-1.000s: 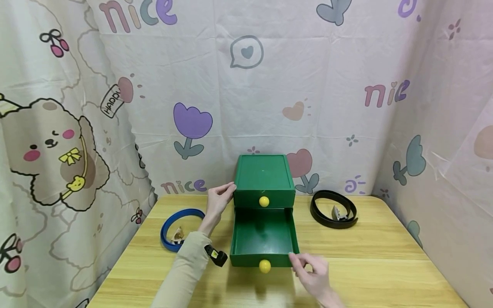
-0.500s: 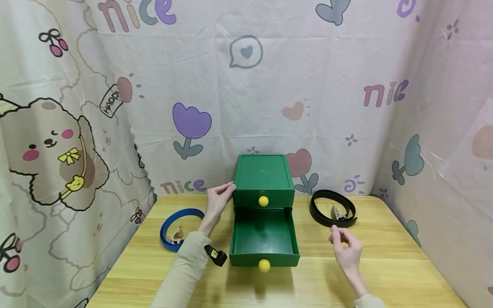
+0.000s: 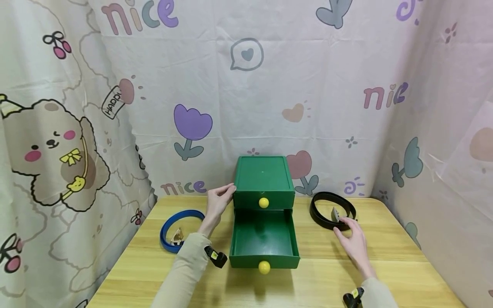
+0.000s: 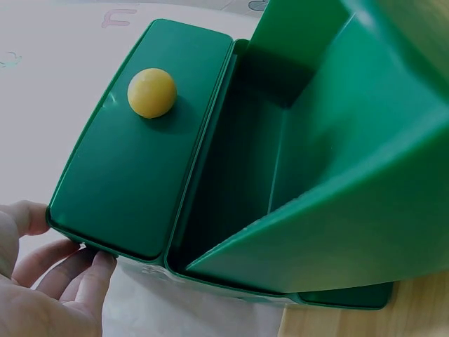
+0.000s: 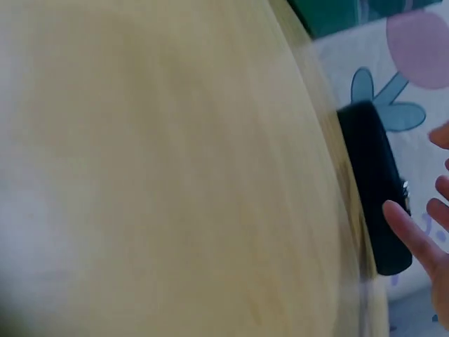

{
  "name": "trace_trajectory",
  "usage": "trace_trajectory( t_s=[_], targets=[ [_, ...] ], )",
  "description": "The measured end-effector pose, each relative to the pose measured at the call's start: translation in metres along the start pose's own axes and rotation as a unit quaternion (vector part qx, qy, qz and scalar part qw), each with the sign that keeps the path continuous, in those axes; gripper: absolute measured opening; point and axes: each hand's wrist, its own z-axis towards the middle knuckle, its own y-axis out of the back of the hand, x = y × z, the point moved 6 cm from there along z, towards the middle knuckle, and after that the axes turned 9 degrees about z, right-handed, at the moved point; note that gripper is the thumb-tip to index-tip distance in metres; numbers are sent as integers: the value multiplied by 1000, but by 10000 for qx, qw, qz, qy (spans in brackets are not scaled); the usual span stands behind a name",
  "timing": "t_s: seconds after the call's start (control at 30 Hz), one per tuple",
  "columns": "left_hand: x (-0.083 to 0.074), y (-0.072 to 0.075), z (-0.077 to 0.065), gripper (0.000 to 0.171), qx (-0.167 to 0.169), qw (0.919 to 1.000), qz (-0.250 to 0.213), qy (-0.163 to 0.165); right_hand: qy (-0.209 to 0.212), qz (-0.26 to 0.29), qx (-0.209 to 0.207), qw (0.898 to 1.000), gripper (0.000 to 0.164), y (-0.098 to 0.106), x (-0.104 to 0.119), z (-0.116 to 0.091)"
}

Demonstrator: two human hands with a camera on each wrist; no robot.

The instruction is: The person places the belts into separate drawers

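1. Left hand (image 3: 216, 206): pinching, between thumb and curled fingers, the upper left front corner of the green cabinet (image 3: 264, 173); probably so held to steady a light, hollow body.
2. Green cabinet: upright on the wooden table (image 3: 393, 256), front toward the wearer; so turned, presumably, for easy reach of both yellow knobs (image 3: 263, 202).
3. Upper drawer (image 3: 246, 200): closed flush.
4. Lower drawer (image 3: 246, 262): pulled well out, interior exposed from above, likely for access.
5. Right hand (image 3: 353, 244): unclenched at the near side of the black belt (image 3: 319, 220), thumb (image 5: 403, 221) before the strap, fingers beyond; firm contact impossible to tell; perhaps so spread to straddle the strap.
6. Black belt: coiled on edge, right of the cabinet, silver buckle (image 3: 335, 214) inside; apparently kept standing by the coil.
7. Blue belt (image 3: 166, 244): coiled on edge, left of the cabinet, partly behind the left sleeve (image 3: 182, 265); seemingly placed clear of the drawer's path.
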Motion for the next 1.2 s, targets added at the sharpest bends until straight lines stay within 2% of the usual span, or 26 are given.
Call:
trace_trajectory(
  t_s=[0.2, 0.37, 0.53, 0.77, 0.97, 1.2],
  targets=[
    [1, 0, 0, 33, -42, 10000, -29, -21, -104, -364, 895, 9953, 60, -7, -11, 9],
    [0, -2, 0, 32, -32, 10000, -32, 25, -251, -580, 1282, 9897, 65, -8, -16, 14],
    [-1, -1, 1, 33, 7, 10000, -9, 15, -491, -737, 1588, 9833, 63, -9, -21, 18],
    [1, 0, 1, 33, -5, 10000, -32, 12, -76, -710, 1527, 9857, 53, -10, -14, 17],
    [2, 0, 2, 33, -23, 10000, -39, -6, 231, -546, 1403, 9883, 54, -12, -10, 15],
    [0, -1, 1, 33, -20, 10000, -39, 23, 174, -853, 1163, 9894, 57, -12, -13, 16]
  ],
)
